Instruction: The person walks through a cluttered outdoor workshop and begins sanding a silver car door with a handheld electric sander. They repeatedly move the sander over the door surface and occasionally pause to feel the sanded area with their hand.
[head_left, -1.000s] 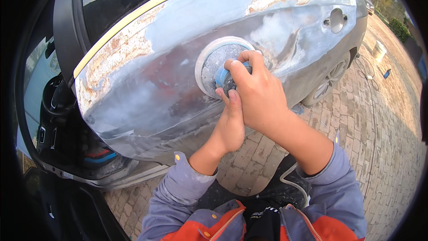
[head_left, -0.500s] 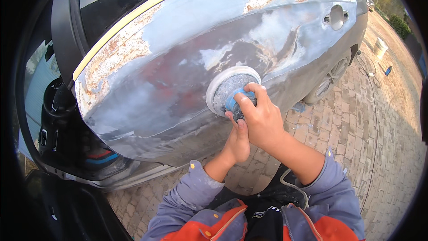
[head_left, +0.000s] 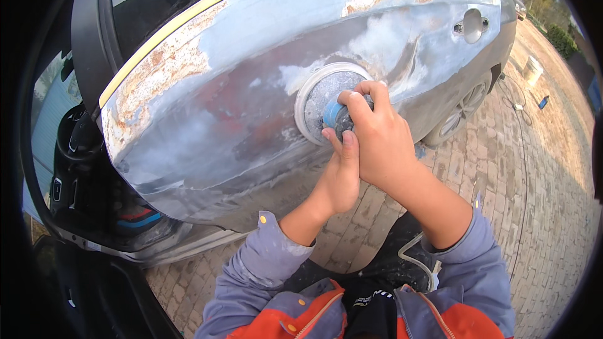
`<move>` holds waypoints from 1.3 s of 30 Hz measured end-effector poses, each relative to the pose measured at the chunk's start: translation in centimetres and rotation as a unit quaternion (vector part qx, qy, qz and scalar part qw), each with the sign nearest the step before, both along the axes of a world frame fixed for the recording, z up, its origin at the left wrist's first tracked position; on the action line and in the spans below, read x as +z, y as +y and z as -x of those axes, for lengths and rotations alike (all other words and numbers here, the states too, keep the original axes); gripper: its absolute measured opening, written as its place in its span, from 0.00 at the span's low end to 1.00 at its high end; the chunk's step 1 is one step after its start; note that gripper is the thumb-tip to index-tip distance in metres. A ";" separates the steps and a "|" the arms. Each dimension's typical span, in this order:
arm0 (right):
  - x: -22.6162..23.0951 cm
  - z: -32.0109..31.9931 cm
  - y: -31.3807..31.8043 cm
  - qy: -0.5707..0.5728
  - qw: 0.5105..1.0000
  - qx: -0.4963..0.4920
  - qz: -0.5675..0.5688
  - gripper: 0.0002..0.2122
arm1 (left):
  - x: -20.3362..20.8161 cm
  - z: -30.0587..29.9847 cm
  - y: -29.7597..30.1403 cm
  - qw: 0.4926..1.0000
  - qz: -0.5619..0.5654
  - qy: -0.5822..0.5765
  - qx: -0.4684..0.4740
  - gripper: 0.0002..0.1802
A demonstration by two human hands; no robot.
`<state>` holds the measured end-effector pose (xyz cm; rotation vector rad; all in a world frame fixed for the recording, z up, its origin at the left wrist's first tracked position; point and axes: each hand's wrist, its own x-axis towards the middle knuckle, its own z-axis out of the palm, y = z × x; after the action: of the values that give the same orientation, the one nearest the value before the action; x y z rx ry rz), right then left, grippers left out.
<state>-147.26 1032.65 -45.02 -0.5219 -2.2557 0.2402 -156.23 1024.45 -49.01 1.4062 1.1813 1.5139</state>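
Note:
A round orbital sander (head_left: 317, 95) with a dusty pad and a blue and black body lies against the middle of a car door (head_left: 226, 132). My right hand (head_left: 380, 129) wraps over the sander's body from the right, fingers curled on top. Below it my left hand (head_left: 340, 179) is closed around the underside, its thumb pressed to the body; part of its grip is hidden. Grey filler, pale blue primer and bare brown patches mix on the door's surface. Yellow masking tape (head_left: 188, 17) runs along the upper edge, beside rusty white areas (head_left: 160, 66).
The recess of the door handle (head_left: 471, 26) is at the upper right, above the rear wheel (head_left: 461, 110). Brick paving (head_left: 465, 182) spreads below. A pale hose (head_left: 405, 252) hangs by my legs. Farther right stand a white bucket (head_left: 534, 70) and a small blue item (head_left: 544, 102).
The sander and both hands have moved up and slightly right across the door. Both hands keep their hold on it.

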 end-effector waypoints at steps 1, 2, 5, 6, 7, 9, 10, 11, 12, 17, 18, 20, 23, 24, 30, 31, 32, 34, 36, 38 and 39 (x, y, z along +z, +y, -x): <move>0.0 0.0 0.0 0.033 0.999 0.007 -0.025 0.22 | 0.0 0.0 0.0 0.999 -0.039 -0.014 0.001 0.51; 0.1 0.0 0.0 0.033 0.999 0.005 -0.021 0.22 | 0.1 0.0 0.1 0.999 -0.033 -0.023 -0.003 0.51; 0.1 0.0 0.2 0.045 0.998 0.005 -0.033 0.22 | 0.1 0.1 0.2 0.999 -0.020 -0.037 -0.028 0.52; 0.1 0.0 0.3 0.085 0.994 0.005 -0.069 0.22 | 0.2 0.2 0.3 0.997 -0.059 -0.052 -0.025 0.52; 0.1 0.0 0.3 0.045 0.998 0.004 -0.038 0.22 | 0.2 0.2 0.3 0.999 -0.027 -0.029 -0.026 0.52; 0.1 0.1 0.4 0.000 1.000 -0.006 -0.003 0.22 | 0.2 0.3 0.4 1.000 -0.008 0.004 -0.016 0.52; 0.1 0.1 0.4 0.036 0.999 0.000 -0.029 0.22 | 0.3 0.4 0.4 0.999 -0.046 0.000 0.000 0.52; 0.2 0.2 0.5 0.038 0.999 -0.002 -0.026 0.23 | 0.4 0.5 0.4 0.999 -0.044 0.004 0.000 0.52; 0.3 0.4 0.6 0.008 1.000 -0.012 0.008 0.23 | 0.5 0.7 0.5 1.000 -0.012 0.011 -0.010 0.52; 0.5 1.2 0.5 0.066 0.996 0.014 -0.054 0.24 | 0.9 1.4 0.1 1.000 -0.025 -0.010 -0.017 0.52; 0.4 1.3 0.2 0.074 0.995 0.023 -0.055 0.24 | 0.9 1.3 -0.2 0.999 -0.034 -0.018 -0.005 0.52; 0.5 1.5 -0.5 0.057 0.997 0.028 -0.051 0.24 | 0.8 1.0 -0.7 0.998 -0.048 0.010 0.037 0.53; 0.9 2.0 -0.9 0.059 0.996 0.039 -0.058 0.25 | 1.0 1.5 -1.3 0.999 -0.030 -0.020 0.030 0.53; 1.1 2.2 -0.9 0.073 0.995 0.037 -0.062 0.25 | 1.0 1.9 -1.5 0.999 -0.018 -0.046 0.022 0.53; -0.6 2.9 -1.9 0.049 0.995 0.054 -0.069 0.27 | -2.3 2.8 -2.9 0.997 -0.073 -0.023 0.009 0.51; -1.7 2.7 -2.3 0.050 0.995 0.060 -0.066 0.28 | -3.8 2.6 -3.2 0.997 -0.069 -0.041 0.005 0.51; -2.9 2.6 -2.6 0.058 0.994 0.053 -0.073 0.28 | -5.4 2.4 -3.5 0.996 -0.066 -0.058 -0.001 0.50; -5.8 2.2 -3.0 0.065 0.993 0.050 -0.083 0.28 | -8.8 2.3 -3.8 0.996 -0.070 -0.058 -0.006 0.50; -8.6 2.0 -3.2 0.077 0.991 0.043 -0.102 0.27 | -11.8 2.3 -4.1 0.996 -0.085 -0.022 -0.003 0.50; -10.8 1.8 -3.3 0.063 0.992 0.035 -0.099 0.26 | -14.0 2.1 -4.3 0.997 -0.076 -0.017 -0.004 0.50; -11.5 1.6 -3.4 0.073 0.991 0.038 -0.110 0.26 | -14.8 1.8 -4.3 0.997 -0.074 -0.022 -0.003 0.50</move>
<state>-148.86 1029.26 -56.56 -0.2924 -2.1287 0.0650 -158.08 1020.12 -63.77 1.4634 1.0554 1.6494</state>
